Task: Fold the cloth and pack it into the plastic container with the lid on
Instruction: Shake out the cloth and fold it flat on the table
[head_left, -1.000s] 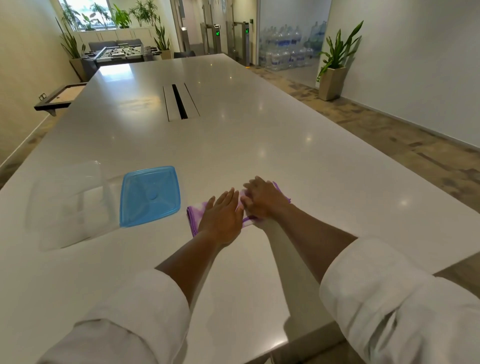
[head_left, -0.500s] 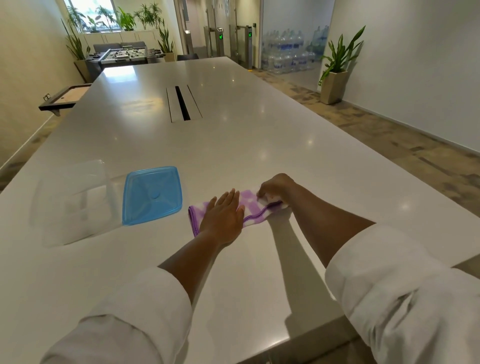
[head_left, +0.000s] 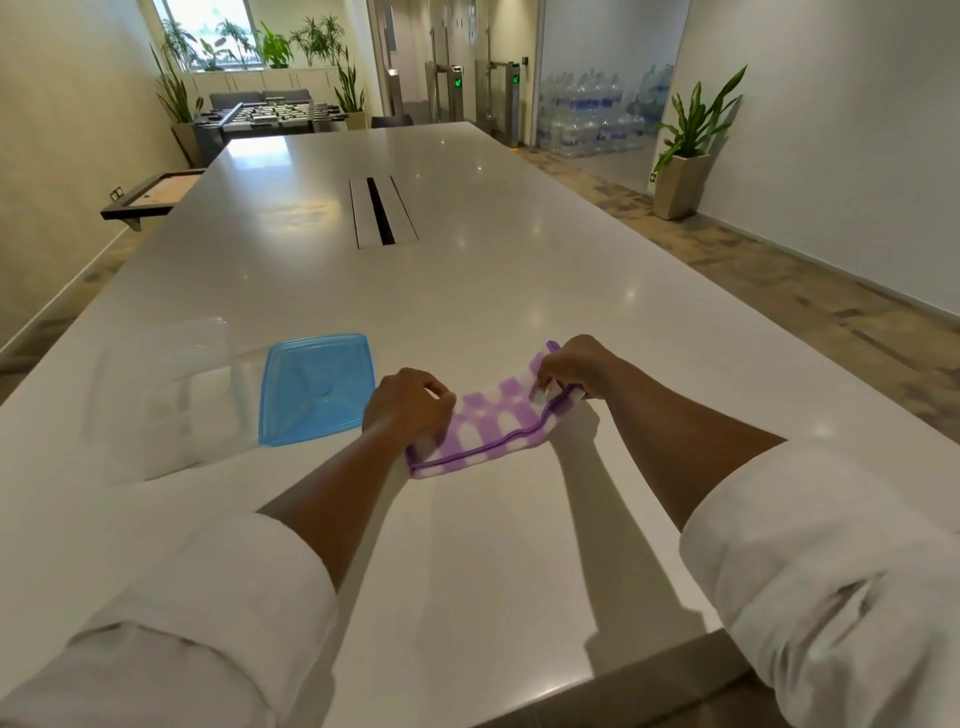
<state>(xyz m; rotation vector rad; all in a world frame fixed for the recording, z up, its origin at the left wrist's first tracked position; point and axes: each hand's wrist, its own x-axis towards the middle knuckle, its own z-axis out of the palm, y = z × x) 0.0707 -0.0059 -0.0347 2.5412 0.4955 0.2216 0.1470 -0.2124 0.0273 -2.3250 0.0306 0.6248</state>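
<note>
A purple-and-white checked cloth (head_left: 493, 421), folded into a narrow strip, is stretched between both hands just above the white table (head_left: 467, 291). My left hand (head_left: 408, 402) pinches its left end, fingers curled. My right hand (head_left: 574, 366) grips its right end, slightly raised. A blue square lid (head_left: 317, 387) lies flat on the table to the left of the cloth. Further left stands the clear plastic container (head_left: 166, 395), open, nothing visible in it.
A cable slot (head_left: 382, 210) runs along the table's middle, far ahead. The table's near edge is close to my body at bottom right. A potted plant (head_left: 685, 156) stands by the right wall, and a small shelf (head_left: 150, 195) hangs on the left wall.
My left hand went from pressing flat on the cloth to pinching its left end. My right hand drew the other end rightward, so the cloth now spans between both hands.
</note>
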